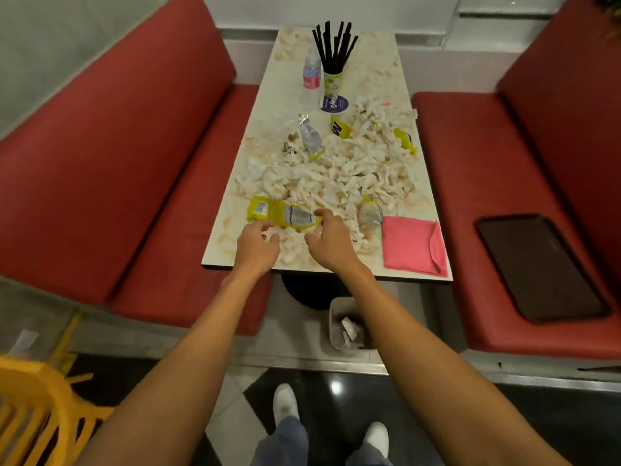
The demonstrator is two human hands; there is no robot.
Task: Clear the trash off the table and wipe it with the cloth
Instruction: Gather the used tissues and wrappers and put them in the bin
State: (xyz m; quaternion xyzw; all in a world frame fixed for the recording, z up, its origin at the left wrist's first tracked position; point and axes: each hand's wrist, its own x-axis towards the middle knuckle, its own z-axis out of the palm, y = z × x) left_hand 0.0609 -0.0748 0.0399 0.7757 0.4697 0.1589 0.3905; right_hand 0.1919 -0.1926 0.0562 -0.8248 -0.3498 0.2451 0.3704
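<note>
Two hands are reaching over the near edge of the pale marble-patterned table (379, 62): the left hand (257, 242) and the right hand (331, 238) are both half-open, fingers loosely curled, gripping nothing, hovering at the crinkly yellow foil snack wrapper (282, 215). Crumpled white paper tissues (329, 176) are lying heaped across the middle; scooping them together with the slippery wrapper probably works best, dropping all into the small grey floor bin (334, 334). The folded pink fabric cloth (413, 245) is lying at the near right corner.
</note>
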